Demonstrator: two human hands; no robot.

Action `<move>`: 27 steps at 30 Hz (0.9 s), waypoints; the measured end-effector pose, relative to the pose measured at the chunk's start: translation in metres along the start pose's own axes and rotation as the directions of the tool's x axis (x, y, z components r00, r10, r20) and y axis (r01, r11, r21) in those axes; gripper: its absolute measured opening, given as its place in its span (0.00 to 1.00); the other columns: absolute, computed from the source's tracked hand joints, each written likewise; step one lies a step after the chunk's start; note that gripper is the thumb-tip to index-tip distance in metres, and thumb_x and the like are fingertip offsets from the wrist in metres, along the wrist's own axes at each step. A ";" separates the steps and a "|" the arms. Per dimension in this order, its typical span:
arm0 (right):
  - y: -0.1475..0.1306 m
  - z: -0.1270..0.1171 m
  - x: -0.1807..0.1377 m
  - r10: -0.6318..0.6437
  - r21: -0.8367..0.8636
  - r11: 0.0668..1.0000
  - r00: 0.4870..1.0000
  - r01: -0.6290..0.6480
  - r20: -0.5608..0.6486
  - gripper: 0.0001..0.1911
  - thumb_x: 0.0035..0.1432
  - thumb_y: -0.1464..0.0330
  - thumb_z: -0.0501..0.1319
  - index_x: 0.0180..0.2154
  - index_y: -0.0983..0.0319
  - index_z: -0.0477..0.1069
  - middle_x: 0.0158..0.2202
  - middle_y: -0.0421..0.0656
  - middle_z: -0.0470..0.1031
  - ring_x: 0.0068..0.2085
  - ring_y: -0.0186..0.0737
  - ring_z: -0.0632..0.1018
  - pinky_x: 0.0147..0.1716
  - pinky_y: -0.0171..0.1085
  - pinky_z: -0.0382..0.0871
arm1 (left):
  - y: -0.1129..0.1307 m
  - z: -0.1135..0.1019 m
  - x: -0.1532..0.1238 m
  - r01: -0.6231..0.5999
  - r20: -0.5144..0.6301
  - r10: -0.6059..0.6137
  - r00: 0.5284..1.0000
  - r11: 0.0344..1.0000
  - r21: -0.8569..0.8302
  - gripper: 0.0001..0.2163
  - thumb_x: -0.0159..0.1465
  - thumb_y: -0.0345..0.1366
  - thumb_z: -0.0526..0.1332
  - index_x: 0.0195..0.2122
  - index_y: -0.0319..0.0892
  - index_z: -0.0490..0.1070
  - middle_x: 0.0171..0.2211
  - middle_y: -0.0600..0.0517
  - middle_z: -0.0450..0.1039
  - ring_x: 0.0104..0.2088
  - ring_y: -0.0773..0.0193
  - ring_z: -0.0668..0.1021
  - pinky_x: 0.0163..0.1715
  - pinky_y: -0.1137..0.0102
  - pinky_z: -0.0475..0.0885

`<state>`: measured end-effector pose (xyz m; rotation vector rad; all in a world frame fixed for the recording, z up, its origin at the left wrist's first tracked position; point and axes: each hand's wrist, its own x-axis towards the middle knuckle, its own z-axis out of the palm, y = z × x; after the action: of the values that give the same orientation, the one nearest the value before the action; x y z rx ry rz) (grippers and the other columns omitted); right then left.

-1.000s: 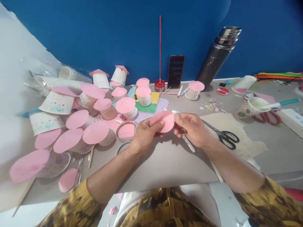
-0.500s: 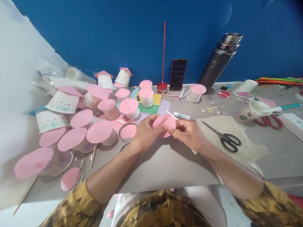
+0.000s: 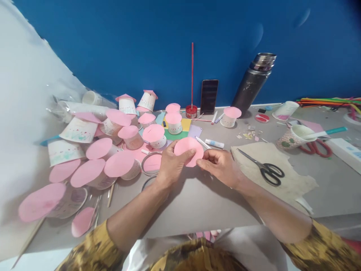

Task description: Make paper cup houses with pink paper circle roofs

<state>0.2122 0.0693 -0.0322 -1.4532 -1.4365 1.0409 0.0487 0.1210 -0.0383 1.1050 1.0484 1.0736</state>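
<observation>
A pink paper circle is held up over the middle of the table. My left hand grips its left side, thumb pressed across the front and fingers behind. At the lower right edge, my right hand is closed, thumb and fingertips pinching the rim; its other fingers are curled. Just beyond the hands lie a white marker and a glue stick. To the left of my left hand is a roll of tape. Black-handled scissors rest on a beige cloth to the right.
Several paper cups with pink tops, such as this cup, crowd the left. A phone and a dark flask stand by the blue wall. A patterned cup, red-handled scissors and a white box are at right.
The paper circle has turned flatter toward me, showing more of its face, and shifted slightly left. My right hand has slid to its lower right edge. The camera view has tilted up slightly.
</observation>
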 end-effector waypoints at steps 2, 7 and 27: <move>0.001 0.003 0.000 -0.036 -0.034 0.999 0.997 0.034 -0.061 0.16 0.55 0.57 0.64 0.23 0.59 0.68 0.21 0.38 0.70 0.22 0.32 0.65 0.21 0.34 0.58 | -0.003 0.000 0.001 0.026 0.015 -0.025 1.000 0.999 -0.045 0.19 0.50 0.39 0.75 0.42 0.42 0.77 0.37 0.50 0.79 0.36 0.60 0.78 0.36 0.67 0.74; 0.006 0.004 0.001 -0.118 -0.292 0.955 0.976 0.060 -0.184 0.16 0.52 0.62 0.62 0.20 0.57 0.59 0.16 0.35 0.61 0.21 0.32 0.60 0.21 0.34 0.54 | 0.009 -0.006 0.002 0.037 0.117 -0.040 0.992 0.999 0.028 0.14 0.50 0.36 0.74 0.37 0.42 0.79 0.32 0.52 0.78 0.32 0.64 0.76 0.32 0.71 0.72; 0.010 0.000 -0.004 -0.349 -0.510 0.838 0.909 0.193 -0.228 0.13 0.62 0.62 0.64 0.25 0.59 0.70 0.22 0.38 0.74 0.23 0.34 0.71 0.27 0.35 0.58 | 0.005 -0.008 0.005 0.127 0.239 -0.152 0.959 0.985 0.116 0.13 0.53 0.42 0.75 0.36 0.40 0.85 0.33 0.47 0.83 0.33 0.61 0.78 0.35 0.69 0.71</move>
<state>0.2158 0.0647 -0.0419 -1.5983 -1.6708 0.2550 0.0413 0.1277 -0.0347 1.1918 0.9725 0.7560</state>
